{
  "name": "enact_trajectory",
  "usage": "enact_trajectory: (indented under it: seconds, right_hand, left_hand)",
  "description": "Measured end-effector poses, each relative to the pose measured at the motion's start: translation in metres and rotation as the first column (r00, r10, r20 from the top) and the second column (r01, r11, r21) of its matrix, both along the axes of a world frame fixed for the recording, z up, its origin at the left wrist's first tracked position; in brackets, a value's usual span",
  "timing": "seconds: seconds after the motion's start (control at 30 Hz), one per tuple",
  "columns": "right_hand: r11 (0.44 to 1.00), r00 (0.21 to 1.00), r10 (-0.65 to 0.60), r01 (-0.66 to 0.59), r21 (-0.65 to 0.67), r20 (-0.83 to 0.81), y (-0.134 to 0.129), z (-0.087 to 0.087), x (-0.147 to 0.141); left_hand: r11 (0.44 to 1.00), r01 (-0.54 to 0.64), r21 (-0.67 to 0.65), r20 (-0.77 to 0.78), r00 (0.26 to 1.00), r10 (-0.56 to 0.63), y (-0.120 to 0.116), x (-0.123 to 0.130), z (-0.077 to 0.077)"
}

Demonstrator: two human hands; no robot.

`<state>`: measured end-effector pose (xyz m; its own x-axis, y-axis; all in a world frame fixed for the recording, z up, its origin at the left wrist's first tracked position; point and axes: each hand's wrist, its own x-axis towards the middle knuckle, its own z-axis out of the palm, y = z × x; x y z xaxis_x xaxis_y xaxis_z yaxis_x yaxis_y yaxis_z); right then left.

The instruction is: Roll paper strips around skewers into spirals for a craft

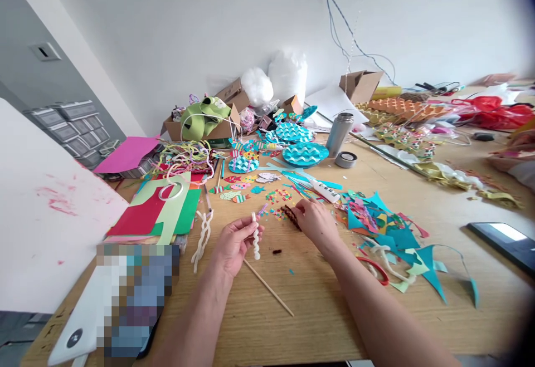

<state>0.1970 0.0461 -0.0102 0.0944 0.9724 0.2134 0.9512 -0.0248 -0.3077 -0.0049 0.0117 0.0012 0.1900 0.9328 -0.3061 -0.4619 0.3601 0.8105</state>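
My left hand [239, 240] pinches a white twisted pipe cleaner [256, 243] that hangs down in a coil. Just below that hand, a thin wooden stick [270, 288] lies slanting on the table. My right hand [316, 221] has its fingers closed at a dark brown twisted pipe cleaner [291, 217] on the tabletop. A short dark brown piece [277, 251] rests between the hands. Tiny coloured paper bits [278, 195] are scattered beyond them.
White braided strands [203, 240] lie at left, near coloured paper sheets [184, 211]. Red-handled scissors [373, 269] and blue paper scraps [397, 241] are at right. Farther back stand a glue bottle [325, 191], a metal flask [340, 135] and blue wavy-patterned plates [305, 154].
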Motion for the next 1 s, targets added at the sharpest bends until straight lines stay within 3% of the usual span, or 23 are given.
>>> enact_trajectory:
  seconds: [0.17,0.27,0.37,0.47,0.57,0.7,0.87,1.0]
  right_hand:
    - [0.997,0.984,0.026,-0.012,-0.077,0.175,-0.001,-0.004,-0.001]
    - [0.999,0.979,0.018,-0.007,-0.051,0.205,-0.002,-0.003,-0.002]
    - [0.995,0.992,-0.033,0.021,0.096,0.124,-0.004,0.003,-0.004]
    - [0.973,0.99,0.074,-0.046,0.228,-0.117,-0.009,0.012,-0.012]
    - [0.965,0.906,0.223,-0.154,0.213,-0.359,-0.02,0.017,-0.027]
    - [0.945,0.809,0.328,-0.286,0.159,-0.488,-0.035,0.015,-0.049]
    - [0.936,0.681,0.311,-0.34,0.09,-0.663,-0.041,0.005,-0.06]
    - [0.925,0.474,0.248,-0.375,0.061,-0.845,-0.037,0.0,-0.061]
  left_hand:
    - [1.0,0.004,0.031,-0.019,1.0,-0.003,-0.001,-0.001,-0.002]
    - [0.999,-0.006,0.049,-0.042,0.999,0.008,0.0,-0.001,-0.003]
    - [0.998,-0.024,0.064,-0.05,0.998,0.028,0.001,0.0,-0.004]
    - [0.996,-0.06,0.066,-0.06,0.996,0.064,0.002,0.0,-0.006]
    - [0.993,-0.094,0.064,-0.068,0.993,0.098,0.003,0.0,-0.008]
    - [0.992,-0.101,0.074,-0.073,0.992,0.106,0.003,0.0,-0.007]
    - [0.991,-0.086,0.103,-0.061,0.994,0.093,0.002,0.0,-0.007]
    - [0.991,-0.085,0.107,-0.019,0.996,0.088,0.003,0.0,-0.008]
